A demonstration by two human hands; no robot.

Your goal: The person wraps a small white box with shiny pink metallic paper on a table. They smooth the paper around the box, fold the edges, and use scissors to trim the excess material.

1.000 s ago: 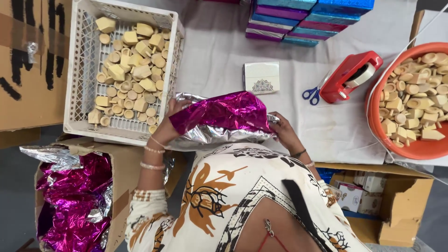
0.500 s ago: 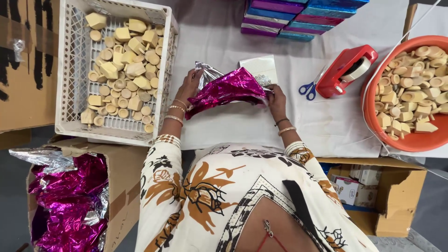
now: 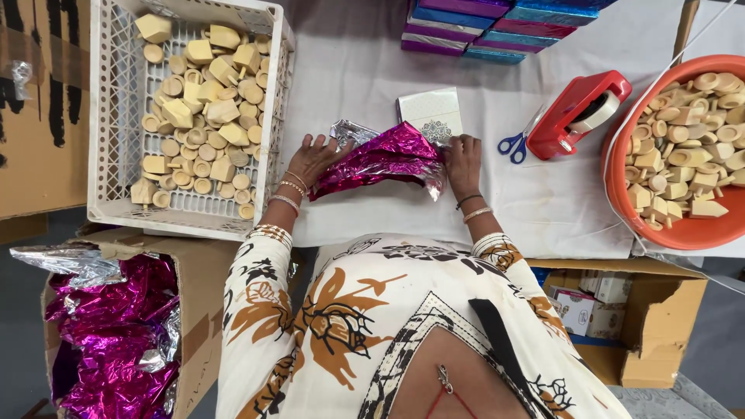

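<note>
A crumpled sheet of magenta foil wrap (image 3: 388,159) with a silver back lies on the white tablecloth (image 3: 365,70) in front of me. My left hand (image 3: 314,157) presses its left edge flat, fingers spread. My right hand (image 3: 463,159) holds down its right edge, next to a small white patterned box (image 3: 429,114) that the foil partly covers.
A white plastic crate (image 3: 109,140) of tan wooden pieces stands at the left. An orange tub (image 3: 621,194) of similar pieces is at the right, beside a red tape dispenser (image 3: 578,112) and blue-handled scissors (image 3: 512,146). Stacked foil-wrapped boxes (image 3: 497,23) lie beyond. A carton of magenta foil (image 3: 116,341) sits lower left.
I have carried the foil sheet from near my body out onto the cloth and laid it down against the small white box; both hands now press it flat.
</note>
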